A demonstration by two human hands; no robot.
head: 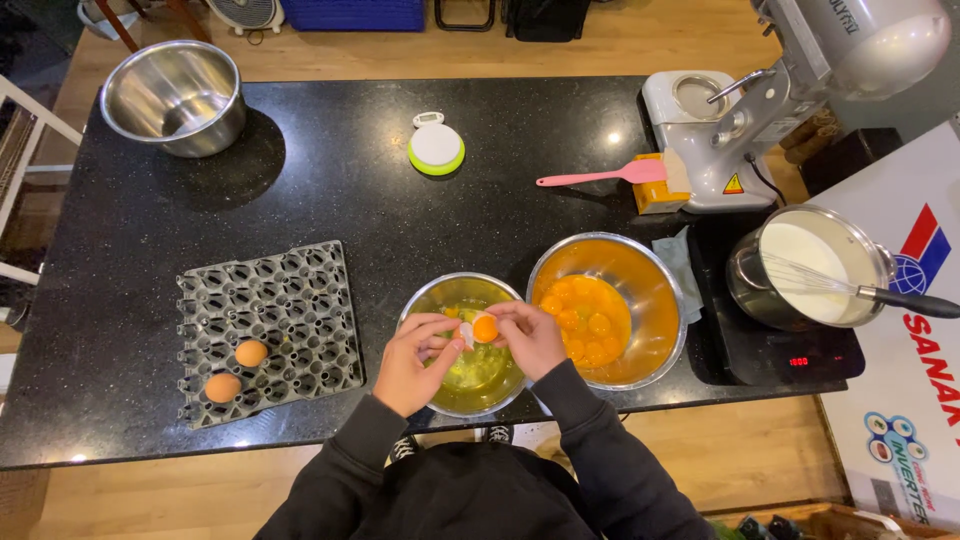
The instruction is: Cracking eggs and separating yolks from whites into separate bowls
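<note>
Both my hands are over a small steel bowl [440, 292] of egg whites at the counter's front edge. My left hand [415, 358] holds one half of a cracked eggshell. My right hand [533, 335] holds the other shell half, with an orange yolk [485, 328] sitting in it between my fingertips. Just right of it stands a bigger steel bowl [655, 290] holding several yolks [585, 325].
A grey egg tray [290, 300] at the left carries two brown eggs [251, 353] [222, 387]. An empty steel bowl [175, 95] is at the far left, a round timer [436, 147] and pink spatula [600, 176] farther back. A stand mixer [790, 90] and a pot of milk with a whisk [805, 268] on an induction hob sit right.
</note>
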